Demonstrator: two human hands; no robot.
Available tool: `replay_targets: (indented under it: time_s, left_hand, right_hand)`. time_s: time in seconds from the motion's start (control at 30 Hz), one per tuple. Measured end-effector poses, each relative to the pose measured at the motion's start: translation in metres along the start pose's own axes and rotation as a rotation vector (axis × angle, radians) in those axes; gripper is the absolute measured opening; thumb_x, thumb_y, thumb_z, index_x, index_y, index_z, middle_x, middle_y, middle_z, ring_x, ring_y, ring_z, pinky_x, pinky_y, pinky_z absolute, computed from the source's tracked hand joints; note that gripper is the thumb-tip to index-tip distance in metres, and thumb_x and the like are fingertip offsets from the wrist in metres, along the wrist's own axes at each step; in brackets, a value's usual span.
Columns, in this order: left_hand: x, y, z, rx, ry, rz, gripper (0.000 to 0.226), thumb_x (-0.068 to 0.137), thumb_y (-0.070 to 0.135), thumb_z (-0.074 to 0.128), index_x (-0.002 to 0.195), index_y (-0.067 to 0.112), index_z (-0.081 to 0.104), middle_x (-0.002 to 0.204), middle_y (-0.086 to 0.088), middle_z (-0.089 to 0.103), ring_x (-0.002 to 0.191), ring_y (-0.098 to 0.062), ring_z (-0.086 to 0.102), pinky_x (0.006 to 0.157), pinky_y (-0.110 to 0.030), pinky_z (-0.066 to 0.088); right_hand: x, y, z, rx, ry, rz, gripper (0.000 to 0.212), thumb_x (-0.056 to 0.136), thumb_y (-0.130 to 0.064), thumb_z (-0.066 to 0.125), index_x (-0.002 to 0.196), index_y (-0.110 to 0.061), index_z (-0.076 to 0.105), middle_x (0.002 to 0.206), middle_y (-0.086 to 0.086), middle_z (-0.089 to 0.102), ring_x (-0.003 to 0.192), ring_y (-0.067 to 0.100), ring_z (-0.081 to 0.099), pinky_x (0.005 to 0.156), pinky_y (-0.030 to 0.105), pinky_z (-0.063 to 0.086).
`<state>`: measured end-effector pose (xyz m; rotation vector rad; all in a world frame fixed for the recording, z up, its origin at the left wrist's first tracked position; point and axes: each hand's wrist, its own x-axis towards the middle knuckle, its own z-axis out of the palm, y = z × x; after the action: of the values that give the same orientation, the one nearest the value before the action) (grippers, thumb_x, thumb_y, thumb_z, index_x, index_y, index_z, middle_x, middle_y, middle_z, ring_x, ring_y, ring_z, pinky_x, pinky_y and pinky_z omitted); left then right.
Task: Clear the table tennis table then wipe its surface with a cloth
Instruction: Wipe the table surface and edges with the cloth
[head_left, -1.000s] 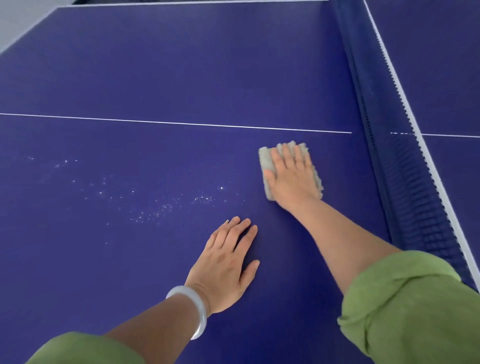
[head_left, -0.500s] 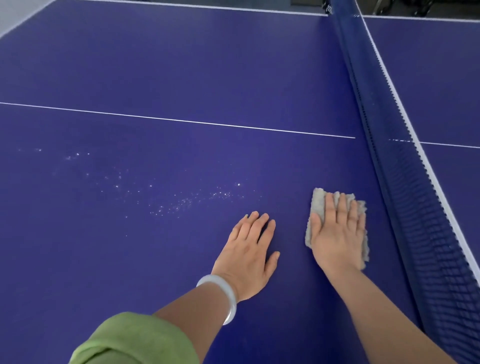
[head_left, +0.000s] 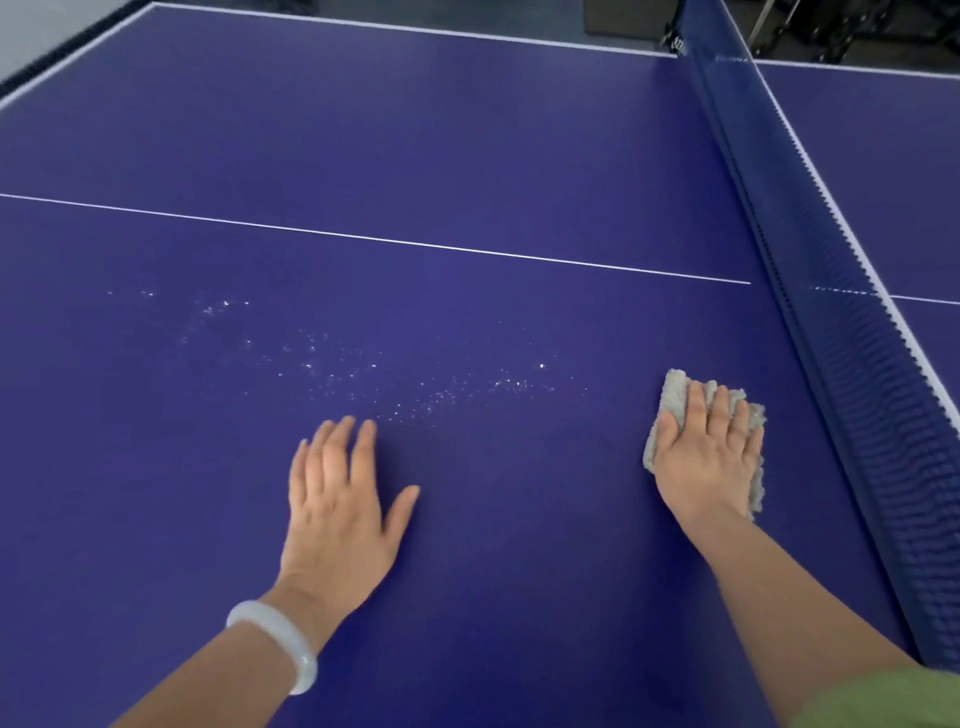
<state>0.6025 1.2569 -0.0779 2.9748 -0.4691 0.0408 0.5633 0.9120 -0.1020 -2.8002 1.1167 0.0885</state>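
A flat right grip (head_left: 709, 457) is pressing a cloth (head_left: 674, 397) on the cleared surface (head_left: 467, 156), left grip (head_left: 337, 499) lying spread, white specks (head_left: 311, 364) awaiting wiping.

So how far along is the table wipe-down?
Clearing looks done: nothing loose shows on the table. In hand: the right hand presses the cloth flat on the surface beside the net; the left hand rests flat. Left: the white specks ahead of the left hand, not yet wiped.
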Motion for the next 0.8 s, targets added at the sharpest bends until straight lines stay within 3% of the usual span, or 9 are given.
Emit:
replay_targets:
  time_s: [0.1, 0.23, 0.3, 0.5, 0.57, 0.7, 0.73, 0.8]
  left_hand:
    - [-0.005, -0.016, 0.004, -0.011, -0.056, -0.222, 0.09, 0.088, 0.063, 0.023, 0.142, -0.008, 0.04, 0.145, -0.028, 0.039, 0.14, -0.045, 0.031, 0.116, -0.058, 0.024]
    - [-0.007, -0.016, 0.015, 0.028, -0.073, -0.246, 0.089, 0.091, 0.062, 0.021, 0.144, -0.008, 0.037, 0.148, -0.028, 0.036, 0.143, -0.043, 0.026, 0.118, -0.057, 0.021]
    - [-0.007, -0.018, 0.014, 0.038, -0.078, -0.242, 0.088, 0.091, 0.061, 0.022, 0.144, -0.008, 0.038, 0.147, -0.028, 0.037, 0.142, -0.043, 0.028, 0.118, -0.056, 0.021]
    - [-0.004, -0.019, 0.015, 0.059, -0.059, -0.249, 0.086, 0.092, 0.059, 0.025, 0.142, -0.008, 0.04, 0.145, -0.028, 0.041, 0.14, -0.043, 0.033, 0.117, -0.056, 0.024]
    - [-0.004, -0.02, 0.016, 0.064, -0.059, -0.251, 0.086, 0.091, 0.059, 0.025, 0.142, -0.008, 0.041, 0.145, -0.028, 0.041, 0.14, -0.043, 0.033, 0.117, -0.056, 0.024]
    - [-0.004, -0.018, 0.013, 0.07, -0.073, -0.258, 0.087, 0.092, 0.06, 0.022, 0.143, -0.008, 0.041, 0.146, -0.027, 0.04, 0.14, -0.043, 0.032, 0.117, -0.056, 0.024]
    - [-0.004, -0.018, 0.012, 0.071, -0.074, -0.258, 0.086, 0.092, 0.06, 0.022, 0.143, -0.008, 0.041, 0.146, -0.027, 0.041, 0.14, -0.043, 0.033, 0.117, -0.056, 0.024]
    - [-0.004, -0.017, 0.01, 0.073, -0.07, -0.258, 0.085, 0.092, 0.059, 0.023, 0.142, -0.008, 0.041, 0.145, -0.027, 0.042, 0.14, -0.044, 0.034, 0.116, -0.057, 0.026]
  right_hand:
    - [-0.022, -0.043, 0.006, 0.015, 0.019, 0.017, 0.064, 0.102, -0.045, 0.007, 0.158, -0.015, -0.002, 0.165, 0.01, -0.004, 0.152, 0.029, -0.009, 0.122, 0.049, -0.004]
    - [-0.045, -0.083, 0.021, -0.085, 0.025, -0.336, 0.065, 0.099, -0.049, -0.004, 0.156, -0.017, -0.01, 0.163, 0.005, -0.013, 0.151, 0.025, -0.015, 0.122, 0.043, -0.012]
    - [-0.032, -0.076, 0.017, -0.122, 0.007, -0.391, 0.067, 0.097, -0.051, -0.007, 0.156, -0.019, -0.011, 0.163, 0.002, -0.014, 0.151, 0.023, -0.016, 0.122, 0.04, -0.014]
    - [0.029, -0.081, 0.004, 0.026, 0.0, 0.068, 0.065, 0.103, -0.047, 0.012, 0.158, -0.014, 0.003, 0.165, 0.013, -0.001, 0.151, 0.033, -0.008, 0.122, 0.05, -0.007]
    - [0.026, -0.119, 0.008, 0.013, 0.001, -0.066, 0.065, 0.102, -0.047, 0.01, 0.158, -0.015, 0.0, 0.165, 0.011, -0.004, 0.151, 0.031, -0.012, 0.121, 0.049, -0.009]
    - [0.007, -0.154, 0.018, -0.077, -0.077, -0.731, 0.062, 0.1, -0.05, 0.004, 0.156, -0.026, -0.008, 0.165, -0.001, -0.011, 0.15, 0.02, -0.021, 0.122, 0.04, -0.012]
    - [0.015, -0.146, 0.016, -0.087, -0.1, -0.766, 0.062, 0.1, -0.05, 0.003, 0.156, -0.027, -0.008, 0.165, -0.003, -0.011, 0.149, 0.018, -0.021, 0.123, 0.039, -0.011]
    - [0.044, -0.12, 0.009, -0.074, -0.079, -0.648, 0.06, 0.102, -0.048, 0.007, 0.157, -0.027, -0.003, 0.166, -0.001, -0.004, 0.151, 0.019, -0.015, 0.123, 0.04, -0.007]
